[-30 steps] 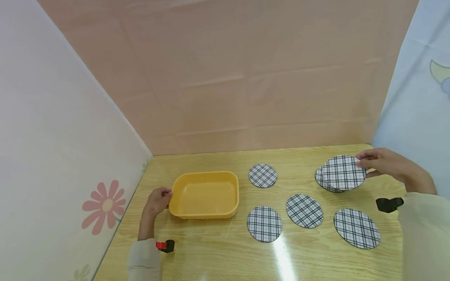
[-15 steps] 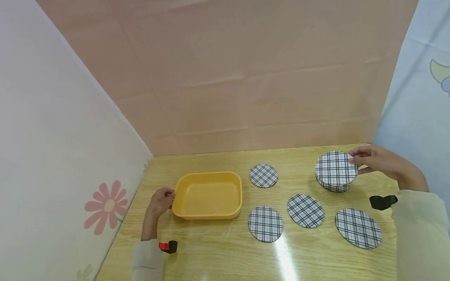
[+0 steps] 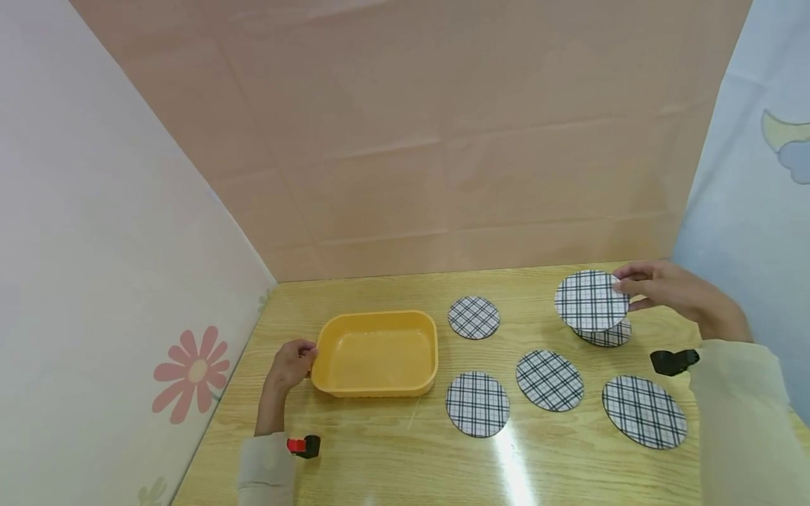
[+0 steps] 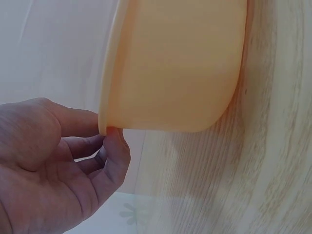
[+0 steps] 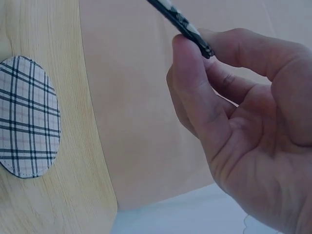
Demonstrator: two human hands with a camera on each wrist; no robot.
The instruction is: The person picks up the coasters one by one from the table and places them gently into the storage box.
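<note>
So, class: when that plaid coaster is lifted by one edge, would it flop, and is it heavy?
The lifted plaid coaster looks fairly stiff: the right hand pinches only its rim, yet it stays flat. It is probably light, since a fingertip grip carries it. Being thin and flat, it seems unlikely to roll.

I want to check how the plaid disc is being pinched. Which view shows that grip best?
The right wrist view: the right hand pinches the lifted plaid disc edge-on between thumb and fingers. The head view shows the disc's whole face, the grip small. The left wrist view shows none of it.
</note>
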